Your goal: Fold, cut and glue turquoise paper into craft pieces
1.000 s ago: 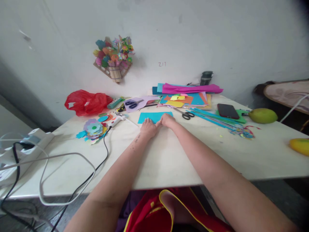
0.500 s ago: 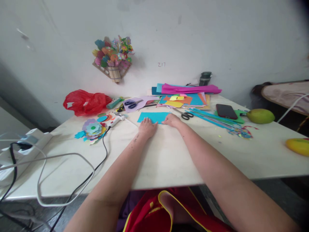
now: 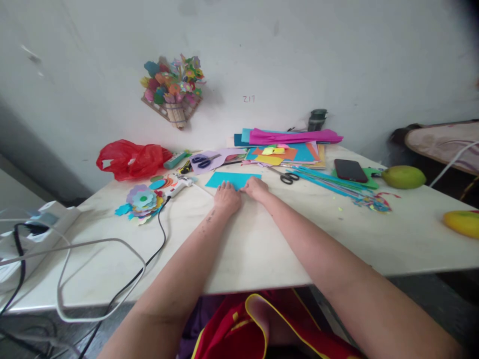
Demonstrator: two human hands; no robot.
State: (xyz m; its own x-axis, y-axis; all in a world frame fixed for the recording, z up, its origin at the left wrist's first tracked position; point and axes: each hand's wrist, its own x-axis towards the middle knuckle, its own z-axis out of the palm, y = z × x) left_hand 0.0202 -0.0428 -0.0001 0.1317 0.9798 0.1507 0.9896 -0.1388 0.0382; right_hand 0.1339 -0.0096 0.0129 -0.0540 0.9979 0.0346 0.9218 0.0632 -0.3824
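Observation:
A blue sheet of paper (image 3: 232, 178) lies flat on the white table in front of me. My left hand (image 3: 227, 197) rests on its near edge with the fingers stretched forward over the paper, pressing it down. Beside it, my right hand (image 3: 256, 189) has its fingers curled in and pinches the near edge of the same sheet; the fingertips are partly hidden. Left of the paper lies a white glue gun (image 3: 178, 187) with a black cord. Black-handled scissors (image 3: 288, 177) lie to the right.
Stacked paper flowers (image 3: 144, 202) and a red plastic bag (image 3: 130, 158) sit left. Coloured paper sheets (image 3: 295, 137) are piled at the back. Blue and green strips (image 3: 325, 180), a phone (image 3: 351, 171) and a green mango (image 3: 403, 177) are right. A power strip (image 3: 56, 224) with looped cables stands far left.
The blue sheet has shifted left and turned slightly under my hands. My right hand has slid left, closer to my left hand, which stays almost in place.

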